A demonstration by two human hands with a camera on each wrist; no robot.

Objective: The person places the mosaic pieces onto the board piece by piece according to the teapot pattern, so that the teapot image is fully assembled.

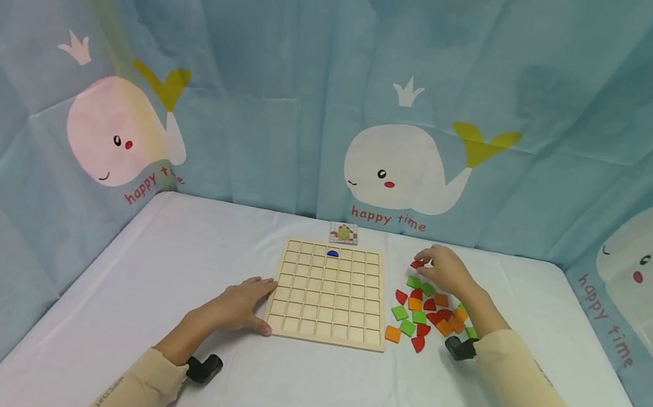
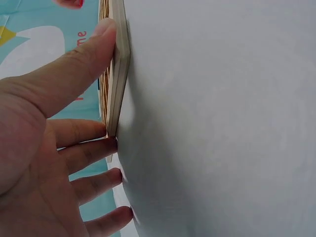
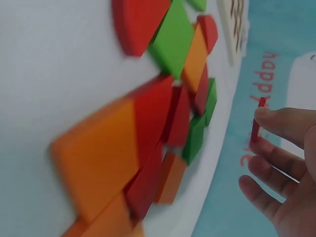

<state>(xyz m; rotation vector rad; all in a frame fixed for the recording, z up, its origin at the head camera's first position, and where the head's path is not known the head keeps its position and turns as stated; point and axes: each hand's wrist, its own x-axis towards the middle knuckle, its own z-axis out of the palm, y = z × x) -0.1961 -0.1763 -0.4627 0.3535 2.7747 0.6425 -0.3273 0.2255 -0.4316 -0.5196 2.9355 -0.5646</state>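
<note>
A wooden grid board [image 1: 322, 339] lies flat on the table, with a blue rounded piece [image 1: 333, 254] in its top row. My left hand [image 1: 237, 304] rests at the board's left edge, fingers spread and fairly straight. In the left wrist view its thumb [image 2: 81, 74] lies against the front side of the board. Between thumb and fingertip my right hand [image 1: 451, 271] pinches a thin red piece [image 3: 255, 131], held above the far end of the loose pieces. The other fingers of that hand are loosely bent.
Right of the board lie several loose flat pieces: green squares [image 1: 399, 313], orange squares [image 1: 392, 334] and red quarter-rounds [image 1: 418, 344], some overlapping. A small picture card [image 1: 344, 233] sits behind the board. A blue whale-print curtain [image 1: 283, 153] hangs along the table's far edge.
</note>
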